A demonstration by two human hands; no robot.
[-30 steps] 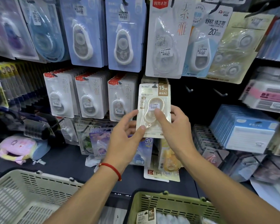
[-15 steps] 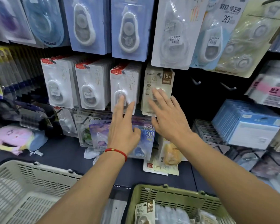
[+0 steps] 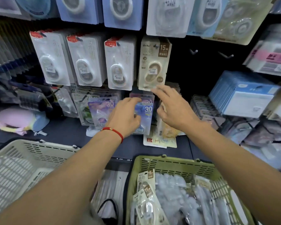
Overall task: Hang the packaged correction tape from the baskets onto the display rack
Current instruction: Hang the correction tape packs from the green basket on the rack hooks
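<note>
Both hands hover empty below the hung beige correction tape pack (image 3: pixel 153 65).

Right hand (image 3: pixel 174 109) sits at 6 o'clock of that 15M pack, fingers loosely spread, its blurred fingertips just at the card's bottom edge. Left hand (image 3: pixel 126 116), with a red string bracelet (image 3: pixel 115 132) on the wrist, has loosely curled fingers holding nothing, over the purple 30 packs (image 3: pixel 102 109). More beige packs (image 3: pixel 146 197) lie in the green basket (image 3: pixel 173 166) at 6 o'clock; a cream basket (image 3: pixel 31 153) stands at 8 o'clock.
</note>
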